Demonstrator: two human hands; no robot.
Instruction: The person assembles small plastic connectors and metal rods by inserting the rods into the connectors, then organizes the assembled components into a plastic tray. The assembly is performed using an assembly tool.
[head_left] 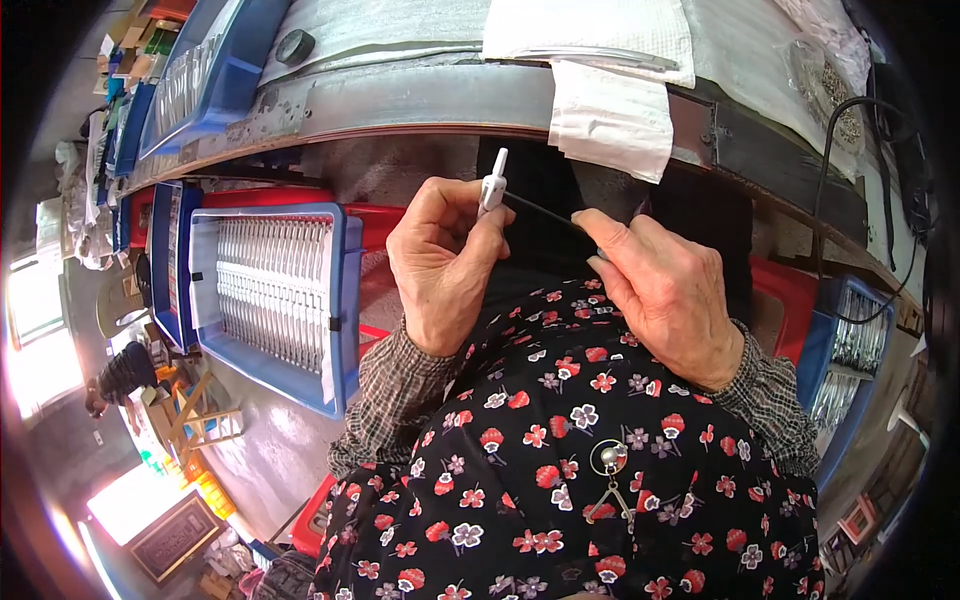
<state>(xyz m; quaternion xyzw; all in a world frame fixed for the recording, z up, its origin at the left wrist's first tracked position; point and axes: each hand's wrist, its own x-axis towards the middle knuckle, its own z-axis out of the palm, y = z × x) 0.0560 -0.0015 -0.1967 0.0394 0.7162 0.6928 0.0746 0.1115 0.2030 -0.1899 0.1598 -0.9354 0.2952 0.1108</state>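
Between the thumb and fingers of my left hand [445,268] is a small white piece [493,190] with a narrow tip pointing up. My right hand [665,285] is closed on a thin dark rod [542,208]. The rod slants up and left from my right fingertips and meets the side of the white piece. My right fingers hide its other end. Both hands are held up over my lap, in front of a black flowered apron [560,460], just short of the bench edge.
A blue tray [352,262] of rowed silvery-white pieces stands at left on a red stool. Another blue bin [215,100] sits on the bench [400,100]. White paper [615,115] hangs over the bench edge. At right are a black cable [822,190] and a blue bin of metal parts [850,350].
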